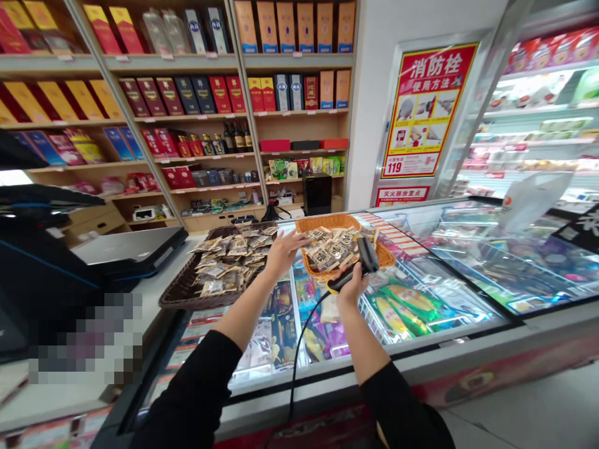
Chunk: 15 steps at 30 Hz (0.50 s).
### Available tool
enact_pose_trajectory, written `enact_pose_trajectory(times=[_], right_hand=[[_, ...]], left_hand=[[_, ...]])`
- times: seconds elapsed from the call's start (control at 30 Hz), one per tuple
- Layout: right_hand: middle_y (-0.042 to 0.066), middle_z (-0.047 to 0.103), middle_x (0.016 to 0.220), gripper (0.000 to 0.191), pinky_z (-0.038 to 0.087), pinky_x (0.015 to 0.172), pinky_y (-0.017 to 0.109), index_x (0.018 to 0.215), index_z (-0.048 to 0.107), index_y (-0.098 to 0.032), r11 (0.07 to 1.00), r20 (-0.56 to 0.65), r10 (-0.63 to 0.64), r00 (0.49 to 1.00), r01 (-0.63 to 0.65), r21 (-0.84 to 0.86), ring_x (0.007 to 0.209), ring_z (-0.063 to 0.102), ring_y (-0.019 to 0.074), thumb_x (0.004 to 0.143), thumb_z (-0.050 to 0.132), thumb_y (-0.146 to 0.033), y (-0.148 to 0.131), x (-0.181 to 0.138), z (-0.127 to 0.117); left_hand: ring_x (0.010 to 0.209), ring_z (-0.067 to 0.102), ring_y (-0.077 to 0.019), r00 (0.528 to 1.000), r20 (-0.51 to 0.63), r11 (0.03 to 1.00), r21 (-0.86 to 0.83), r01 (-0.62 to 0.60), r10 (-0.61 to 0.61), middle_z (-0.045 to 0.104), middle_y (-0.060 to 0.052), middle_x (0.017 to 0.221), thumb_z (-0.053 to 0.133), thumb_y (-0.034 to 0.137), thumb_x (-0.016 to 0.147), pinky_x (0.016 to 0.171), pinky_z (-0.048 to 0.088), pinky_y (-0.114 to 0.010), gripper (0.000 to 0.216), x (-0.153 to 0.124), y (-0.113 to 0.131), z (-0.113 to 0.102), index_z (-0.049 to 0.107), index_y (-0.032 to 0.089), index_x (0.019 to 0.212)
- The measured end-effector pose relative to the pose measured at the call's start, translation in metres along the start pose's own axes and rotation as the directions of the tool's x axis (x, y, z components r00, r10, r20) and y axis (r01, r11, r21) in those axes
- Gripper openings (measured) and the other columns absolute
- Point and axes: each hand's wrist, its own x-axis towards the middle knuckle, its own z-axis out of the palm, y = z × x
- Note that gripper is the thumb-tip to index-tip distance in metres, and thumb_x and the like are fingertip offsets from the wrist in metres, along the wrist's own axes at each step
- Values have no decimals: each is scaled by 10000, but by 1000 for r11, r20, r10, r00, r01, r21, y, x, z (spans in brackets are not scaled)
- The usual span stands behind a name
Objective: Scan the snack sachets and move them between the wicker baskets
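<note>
My right hand (353, 287) is wrapped round the handle of a black barcode scanner (369, 254) with a yellow end and a black cable. The scanner's head is over the right part of an orange wicker basket (327, 222) filled with small snack packets (330, 246). My left hand (284, 251) is open, palm down, its fingers stretched over the basket's left rim beside the packets; whether it touches them I cannot tell. Left of that hand stands a dark brown wicker basket (175, 290), heaped with similar packets (229, 262).
Both baskets rest on a glass-topped freezer (440, 249) holding bagged goods. A scale (126, 246) and dark checkout equipment (42, 249) stand at left. The scanner cable (299, 349) hangs down the freezer's front. A plastic bag (533, 199) stands at right; shelves (187, 118) line the back.
</note>
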Motion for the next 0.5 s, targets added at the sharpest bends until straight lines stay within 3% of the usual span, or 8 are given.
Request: enact_pose_trajectory(times=[0.07, 0.13, 0.2, 0.27, 0.4, 0.5], right_hand=[[-105, 455, 520, 358, 391, 358, 233, 937, 444, -238, 1000, -126, -20, 992, 20, 0, 351, 434, 107, 804, 561, -549, -2, 15, -7], [-106, 436, 504, 340, 399, 360, 240, 919, 443, -239, 999, -198, -29, 980, 24, -29, 347, 428, 113, 817, 539, -549, -1, 23, -12], [-102, 431, 489, 337, 397, 357, 242, 899, 448, -234, 997, -229, -36, 973, 20, -70, 339, 424, 115, 824, 533, -552, 2, 25, -15], [-94, 443, 491, 329, 412, 368, 249, 892, 451, -232, 995, -235, -35, 971, 13, -97, 346, 438, 120, 828, 543, -542, 4, 24, -14], [-88, 462, 508, 312, 422, 379, 254, 883, 446, -234, 995, -227, -26, 974, 3, -97, 352, 436, 118, 837, 544, -527, 4, 19, -10], [-98, 449, 498, 319, 395, 372, 242, 872, 438, -231, 998, -247, -12, 969, -5, -68, 347, 421, 110, 829, 553, -525, 2, 17, -7]], left_hand=[[1423, 285, -220, 991, 88, 992, 75, -105, 98, 481, 22, 1443, 382, 47, 867, 1172, 147, -527, 544, 22, 26, 29, 599, 342, 1269], [1441, 230, -252, 955, 258, 979, 96, -179, 149, 419, 29, 1488, 423, 47, 838, 1164, 103, -569, 583, 38, 43, 56, 561, 371, 1302], [1427, 265, -271, 898, 418, 978, 89, -188, 135, 395, 31, 1504, 426, 81, 847, 1151, 100, -595, 586, 49, 50, 76, 522, 402, 1329], [1411, 301, -272, 857, 508, 984, 90, -155, 89, 376, 35, 1514, 396, 117, 872, 1144, 108, -601, 576, 54, 51, 87, 483, 424, 1352], [1418, 283, -280, 840, 541, 986, 114, -124, 43, 338, 38, 1533, 371, 141, 888, 1137, 120, -611, 565, 58, 52, 88, 463, 426, 1368], [1430, 259, -269, 872, 484, 984, 101, -145, 79, 319, 28, 1540, 374, 176, 901, 1141, 158, -592, 534, 53, 52, 78, 457, 388, 1384]])
